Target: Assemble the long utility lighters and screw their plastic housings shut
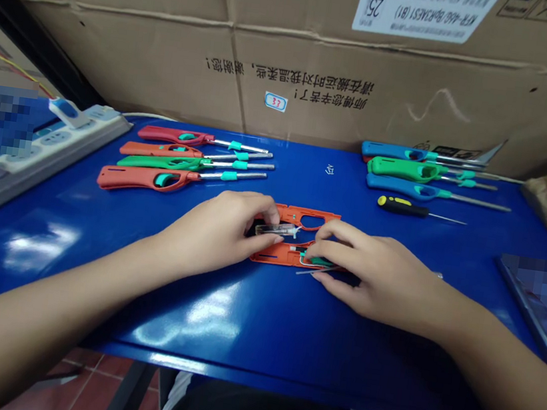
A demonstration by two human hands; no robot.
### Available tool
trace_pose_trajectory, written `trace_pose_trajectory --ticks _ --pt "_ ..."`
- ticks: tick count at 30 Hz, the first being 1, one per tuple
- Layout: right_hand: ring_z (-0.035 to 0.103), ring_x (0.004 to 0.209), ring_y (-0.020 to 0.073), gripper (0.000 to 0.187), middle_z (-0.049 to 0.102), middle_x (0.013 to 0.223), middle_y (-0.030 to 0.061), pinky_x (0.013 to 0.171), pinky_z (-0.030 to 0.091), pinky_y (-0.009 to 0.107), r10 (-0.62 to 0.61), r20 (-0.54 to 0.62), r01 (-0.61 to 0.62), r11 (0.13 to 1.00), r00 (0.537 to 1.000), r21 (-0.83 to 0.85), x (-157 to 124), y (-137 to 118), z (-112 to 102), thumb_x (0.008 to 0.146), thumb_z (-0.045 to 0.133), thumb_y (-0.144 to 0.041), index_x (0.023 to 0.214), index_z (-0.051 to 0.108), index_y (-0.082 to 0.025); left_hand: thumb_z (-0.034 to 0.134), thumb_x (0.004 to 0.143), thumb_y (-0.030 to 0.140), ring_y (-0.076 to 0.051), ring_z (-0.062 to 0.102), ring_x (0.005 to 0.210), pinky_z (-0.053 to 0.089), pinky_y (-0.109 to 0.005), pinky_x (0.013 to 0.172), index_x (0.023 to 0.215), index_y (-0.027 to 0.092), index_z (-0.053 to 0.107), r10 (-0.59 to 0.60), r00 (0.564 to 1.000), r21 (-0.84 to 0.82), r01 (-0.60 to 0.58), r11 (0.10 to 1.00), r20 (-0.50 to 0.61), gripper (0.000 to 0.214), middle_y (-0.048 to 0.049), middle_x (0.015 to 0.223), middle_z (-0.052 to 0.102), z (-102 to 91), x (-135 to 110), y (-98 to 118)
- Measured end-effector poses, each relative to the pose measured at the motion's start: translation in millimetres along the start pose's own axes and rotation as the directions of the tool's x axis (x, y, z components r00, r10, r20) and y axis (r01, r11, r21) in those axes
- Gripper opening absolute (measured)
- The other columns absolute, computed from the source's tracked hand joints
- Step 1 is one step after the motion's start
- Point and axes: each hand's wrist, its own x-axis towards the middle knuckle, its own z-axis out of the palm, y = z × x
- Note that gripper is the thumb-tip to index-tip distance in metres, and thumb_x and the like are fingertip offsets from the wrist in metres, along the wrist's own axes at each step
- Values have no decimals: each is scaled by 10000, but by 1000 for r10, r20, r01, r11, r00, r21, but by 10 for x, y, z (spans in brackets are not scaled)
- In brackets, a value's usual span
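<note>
My left hand (230, 229) is closed, pinching a small clear fuel tank (273, 230) with a white valve end between thumb and finger. Beneath it lie two halves of an orange lighter casing. The upper half (311, 221) shows a trigger opening. In the lower half (271, 256) sit a green trigger (320, 261) and a thin white wire. My right hand (361, 263) grips the right part of this lower half, its fingers curled at the trigger. A thin greyish strip (305, 273) pokes out by the right thumb; its kind is unclear.
Several long-nosed lighters (150, 179) lie at back left, and more lighters (401, 187) at back right. A black-and-yellow screwdriver (403, 206) rests before those. Small screws (329, 169) lie mid-table. A power strip (33, 153) stands left; a cardboard box (170, 70) closes off the back.
</note>
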Motion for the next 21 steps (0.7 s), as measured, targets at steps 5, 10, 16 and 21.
trace_pose_trajectory --ticks 5,10,16,21 --pt "619 753 135 119 609 1204 45 632 426 287 38 11 -39 999 999 34 11 -85 5 983 557 -265 988 672 -234 682 905 337 -108 599 617 447 -219 555 936 175 657 -8 1000 -185 13 983 29 167 11 766 678 -6 -16 63" --pt "641 832 156 93 604 1214 38 652 422 291 43 41 -45 997 998 67 3 -82 11 972 576 -261 1013 659 -249 681 904 340 -105 649 571 537 -209 514 944 168 649 -82 979 -433 157 888 186 180 3 784 684 1 -12 99" --pt "593 776 130 100 601 1183 -2 655 395 301 -4 107 -3 998 994 68 -36 -75 -26 986 538 -248 1037 623 -262 696 908 381 -148 722 660 631 -272 599 975 155 655 -112 969 -576 221 787 220 239 -36 877 708 8 -19 100" --pt "563 765 133 75 612 1141 -5 655 385 306 1 123 -6 999 992 42 -48 -80 -66 984 541 -228 1022 601 -251 682 909 344 -151 716 773 607 -266 691 913 154 690 -80 987 -498 139 856 138 190 -40 892 732 15 -17 112"
